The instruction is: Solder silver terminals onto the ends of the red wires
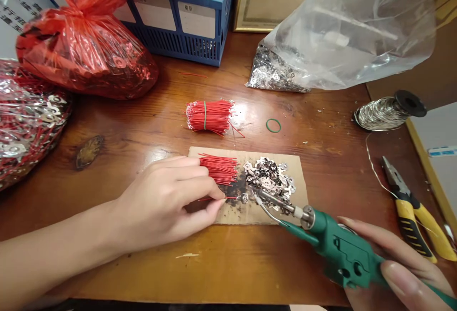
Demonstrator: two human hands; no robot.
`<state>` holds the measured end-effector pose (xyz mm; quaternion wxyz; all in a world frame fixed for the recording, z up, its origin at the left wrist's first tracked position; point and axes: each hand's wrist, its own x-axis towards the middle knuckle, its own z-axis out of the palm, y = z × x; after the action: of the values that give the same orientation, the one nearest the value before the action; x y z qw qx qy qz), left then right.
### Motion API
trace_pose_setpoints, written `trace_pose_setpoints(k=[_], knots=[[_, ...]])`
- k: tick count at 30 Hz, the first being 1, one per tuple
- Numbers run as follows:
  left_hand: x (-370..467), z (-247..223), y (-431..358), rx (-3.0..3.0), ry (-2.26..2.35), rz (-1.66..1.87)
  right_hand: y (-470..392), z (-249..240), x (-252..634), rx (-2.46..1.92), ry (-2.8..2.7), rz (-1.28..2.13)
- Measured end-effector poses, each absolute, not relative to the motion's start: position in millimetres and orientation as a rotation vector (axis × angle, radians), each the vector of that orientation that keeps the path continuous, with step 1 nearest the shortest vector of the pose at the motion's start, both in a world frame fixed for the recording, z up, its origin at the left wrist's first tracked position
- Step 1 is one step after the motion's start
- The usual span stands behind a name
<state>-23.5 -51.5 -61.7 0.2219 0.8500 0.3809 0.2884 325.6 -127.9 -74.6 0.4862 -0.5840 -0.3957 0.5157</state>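
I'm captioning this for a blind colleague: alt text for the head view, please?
Left hand pinches a red wire, its end at a metal tab on cardboard; right hand holds a green soldering gun near piled metal pieces.

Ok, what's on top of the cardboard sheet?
On the cardboard sheet: red wires, a pile of metal tabs and dark stains. The left hand hides part of its left side; what lies beneath hand or pile can't be seen.
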Motion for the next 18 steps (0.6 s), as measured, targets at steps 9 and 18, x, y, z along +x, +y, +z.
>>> trace_pose_setpoints(k=[9,18], knots=[[-22.4,-60.6,-50.9,2.366,1.060,0.828,-120.3,-81.7,334.8,-1.293,-0.841,1.376],[-21.1,-62.0,-52.7,2.352,1.078,0.873,-116.7,-94.2,350.6,-1.207,-0.869,1.287]])
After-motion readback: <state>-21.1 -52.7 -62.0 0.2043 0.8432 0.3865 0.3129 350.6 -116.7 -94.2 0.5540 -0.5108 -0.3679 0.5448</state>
